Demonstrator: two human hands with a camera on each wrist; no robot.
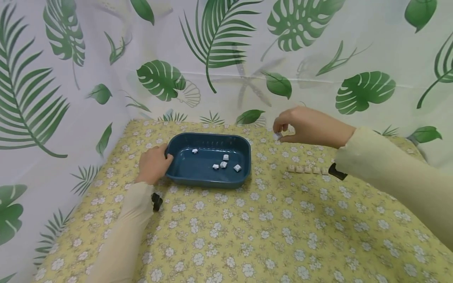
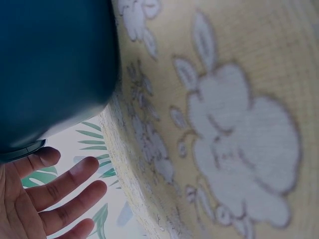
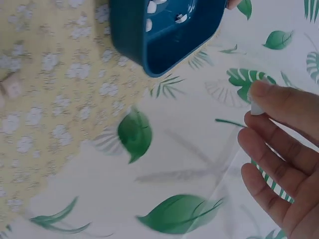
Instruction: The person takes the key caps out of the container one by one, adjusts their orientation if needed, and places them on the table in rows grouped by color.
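A dark blue rectangular tray (image 1: 207, 182) stands on the table, with several small white keycaps (image 1: 237, 168) scattered inside. At its left end my left hand (image 1: 152, 164) holds the rim, thumb over the edge; in the left wrist view the other fingers (image 2: 70, 191) spread out below the tray's rim. Right of the tray and above the table, my right hand (image 1: 306, 127) pinches one white keycap (image 3: 256, 108) between thumb and forefinger. Its remaining fingers curl loosely. Below that hand lies a straight row of several beige keycap-like pieces (image 1: 308, 169).
A yellow flowered cloth (image 1: 219, 228) covers the table. Behind and to the left hangs a white curtain (image 1: 226, 98) printed with green leaves, close to the table's back edge. A black band (image 1: 337, 171) sits at the right wrist and another (image 1: 156, 201) at the left.
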